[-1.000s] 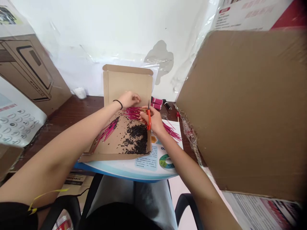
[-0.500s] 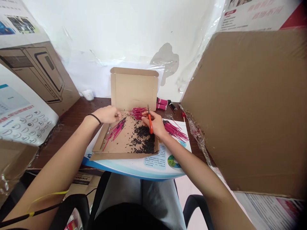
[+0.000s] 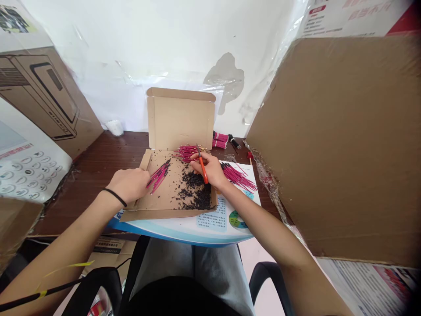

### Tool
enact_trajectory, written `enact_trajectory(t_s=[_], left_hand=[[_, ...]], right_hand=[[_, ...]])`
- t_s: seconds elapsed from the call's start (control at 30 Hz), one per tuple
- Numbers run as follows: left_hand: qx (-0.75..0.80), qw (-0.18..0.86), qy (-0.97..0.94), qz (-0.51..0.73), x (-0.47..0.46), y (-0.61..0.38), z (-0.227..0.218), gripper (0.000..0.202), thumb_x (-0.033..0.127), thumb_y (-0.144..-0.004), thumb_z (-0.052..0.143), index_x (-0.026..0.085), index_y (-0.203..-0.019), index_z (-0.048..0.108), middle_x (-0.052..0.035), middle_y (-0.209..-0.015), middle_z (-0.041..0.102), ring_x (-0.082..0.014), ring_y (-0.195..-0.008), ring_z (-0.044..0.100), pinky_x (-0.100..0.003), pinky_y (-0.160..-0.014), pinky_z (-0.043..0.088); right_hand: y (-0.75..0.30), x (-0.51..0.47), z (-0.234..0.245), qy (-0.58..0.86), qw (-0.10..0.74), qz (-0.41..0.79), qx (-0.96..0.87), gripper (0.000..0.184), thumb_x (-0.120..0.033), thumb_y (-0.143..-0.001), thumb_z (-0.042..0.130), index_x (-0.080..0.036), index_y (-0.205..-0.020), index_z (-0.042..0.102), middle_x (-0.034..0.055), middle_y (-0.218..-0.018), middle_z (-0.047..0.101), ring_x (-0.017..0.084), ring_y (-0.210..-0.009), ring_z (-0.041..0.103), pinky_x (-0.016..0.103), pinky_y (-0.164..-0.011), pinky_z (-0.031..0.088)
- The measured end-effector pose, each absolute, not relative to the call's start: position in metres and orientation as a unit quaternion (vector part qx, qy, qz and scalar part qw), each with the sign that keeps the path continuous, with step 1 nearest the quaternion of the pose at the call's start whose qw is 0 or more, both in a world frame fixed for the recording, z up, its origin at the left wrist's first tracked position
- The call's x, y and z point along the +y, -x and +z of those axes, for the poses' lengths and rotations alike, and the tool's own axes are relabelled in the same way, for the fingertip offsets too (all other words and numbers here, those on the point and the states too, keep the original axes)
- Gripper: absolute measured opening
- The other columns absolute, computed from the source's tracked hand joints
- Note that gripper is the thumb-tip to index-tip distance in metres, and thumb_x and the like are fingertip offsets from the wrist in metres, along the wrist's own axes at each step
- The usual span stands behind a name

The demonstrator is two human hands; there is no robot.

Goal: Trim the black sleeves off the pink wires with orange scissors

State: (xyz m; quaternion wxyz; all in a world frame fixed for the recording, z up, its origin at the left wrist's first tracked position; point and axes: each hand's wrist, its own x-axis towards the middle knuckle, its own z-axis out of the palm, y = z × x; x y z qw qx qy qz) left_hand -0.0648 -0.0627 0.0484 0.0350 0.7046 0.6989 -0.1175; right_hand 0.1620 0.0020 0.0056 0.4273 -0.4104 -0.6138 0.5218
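Note:
An open flat cardboard box [image 3: 164,199] lies in front of me, its lid standing up. My left hand [image 3: 130,184] rests closed at the box's left edge, touching a row of pink sticks [image 3: 158,174]; whether it grips any is hidden. My right hand [image 3: 210,171] is wrapped round orange-handled scissors [image 3: 202,166], whose blades point at a bundle of pink sticks [image 3: 187,152] at the back of the box. A heap of black clippings [image 3: 196,193] fills the box's right half.
More pink sticks [image 3: 237,175] lie on a printed white sheet [image 3: 210,224] to the right. Tied pink bundles [image 3: 220,140] and a black tool [image 3: 234,142] sit by the wall. A big cardboard panel [image 3: 335,145] stands right, printed boxes [image 3: 42,101] left.
My left hand has moved from the bundle at the back of the box leftward and toward me, down to the pink sticks at the left edge. The right hand with scissors barely moved.

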Motion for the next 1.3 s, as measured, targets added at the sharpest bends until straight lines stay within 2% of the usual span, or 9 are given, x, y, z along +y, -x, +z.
enact_trajectory(t_s=[0.2,0.4,0.53,0.67,1.03,1.1,1.17,1.23,1.3], left_hand=[[0.702,0.047,-0.703,-0.107,-0.062,0.070,0.040,0.019,0.031,-0.074,0.053,0.019,-0.060,0.057,-0.0178,-0.089,0.070,-0.0380,-0.083,0.068,-0.042,-0.065,0.047],[0.683,0.086,-0.723,-0.058,-0.051,0.083,0.032,0.028,0.032,-0.078,0.048,0.020,-0.053,0.052,-0.0159,-0.082,0.066,-0.0320,-0.076,0.066,-0.039,-0.064,0.045],[0.669,0.059,-0.741,-0.032,-0.052,0.086,0.027,0.016,0.025,-0.081,0.047,0.017,-0.074,0.059,-0.0187,-0.087,0.068,-0.0306,-0.077,0.067,-0.037,-0.068,0.046],[0.685,0.049,-0.723,-0.078,-0.058,0.083,0.033,0.028,0.025,-0.089,0.037,0.010,-0.100,0.058,-0.0223,-0.085,0.070,-0.0334,-0.075,0.068,-0.037,-0.061,0.043],[0.695,0.065,-0.716,-0.020,-0.058,0.089,0.038,0.037,0.027,-0.090,0.042,0.012,-0.123,0.050,-0.0143,-0.083,0.070,-0.0310,-0.080,0.068,-0.037,-0.067,0.048],[0.696,0.057,-0.715,-0.013,-0.058,0.098,0.041,0.032,0.026,-0.090,0.043,0.013,-0.116,0.055,-0.0159,-0.088,0.070,-0.0324,-0.084,0.067,-0.040,-0.070,0.049],[0.678,0.049,-0.733,0.023,-0.058,0.105,0.046,0.022,0.023,-0.088,0.043,0.015,-0.097,0.062,-0.0162,-0.091,0.069,-0.0321,-0.088,0.066,-0.043,-0.076,0.049],[0.645,0.057,-0.755,0.102,-0.055,0.104,0.051,0.017,0.020,-0.086,0.045,0.019,-0.079,0.060,-0.0140,-0.088,0.067,-0.0290,-0.087,0.064,-0.042,-0.080,0.050],[0.606,0.122,-0.758,0.206,-0.050,0.090,0.053,0.014,0.022,-0.085,0.049,0.021,-0.072,0.054,-0.0103,-0.081,0.065,-0.0238,-0.078,0.061,-0.039,-0.076,0.050]], right_hand=[[-0.162,0.002,0.006,0.393,0.424,0.521,-0.627,0.014,-0.027,-0.074,0.066,-0.021,-0.085,0.059,-0.0023,-0.065,0.059,0.013,-0.059,0.055,0.031,-0.064,0.050],[-0.163,0.003,0.000,0.399,0.393,0.474,-0.679,0.017,-0.029,-0.072,0.067,-0.021,-0.086,0.062,-0.0032,-0.065,0.058,0.014,-0.062,0.056,0.030,-0.063,0.047],[-0.163,0.001,0.001,0.408,0.373,0.454,-0.699,0.019,-0.028,-0.071,0.069,-0.020,-0.088,0.065,-0.0032,-0.063,0.057,0.014,-0.062,0.056,0.029,-0.061,0.046],[-0.162,0.001,0.003,0.396,0.367,0.511,-0.670,0.020,-0.027,-0.069,0.071,-0.020,-0.087,0.064,-0.0024,-0.066,0.060,0.014,-0.063,0.058,0.030,-0.064,0.049],[-0.165,0.003,0.001,0.366,0.361,0.501,-0.697,0.020,-0.029,-0.071,0.068,-0.018,-0.088,0.064,-0.0016,-0.068,0.062,0.013,-0.063,0.056,0.031,-0.066,0.049],[-0.164,0.003,0.001,0.362,0.359,0.504,-0.697,0.020,-0.028,-0.071,0.068,-0.018,-0.088,0.064,-0.0019,-0.068,0.062,0.013,-0.063,0.056,0.031,-0.066,0.048],[-0.164,0.004,0.000,0.360,0.359,0.512,-0.692,0.020,-0.028,-0.070,0.068,-0.018,-0.088,0.064,-0.0022,-0.067,0.061,0.013,-0.063,0.055,0.031,-0.067,0.048],[-0.163,0.003,0.000,0.361,0.367,0.513,-0.687,0.020,-0.028,-0.070,0.069,-0.018,-0.087,0.064,-0.0026,-0.066,0.060,0.013,-0.062,0.055,0.031,-0.066,0.048],[-0.163,0.002,0.001,0.362,0.388,0.504,-0.682,0.021,-0.029,-0.071,0.069,-0.018,-0.087,0.063,-0.0032,-0.066,0.059,0.012,-0.063,0.055,0.031,-0.067,0.047]])
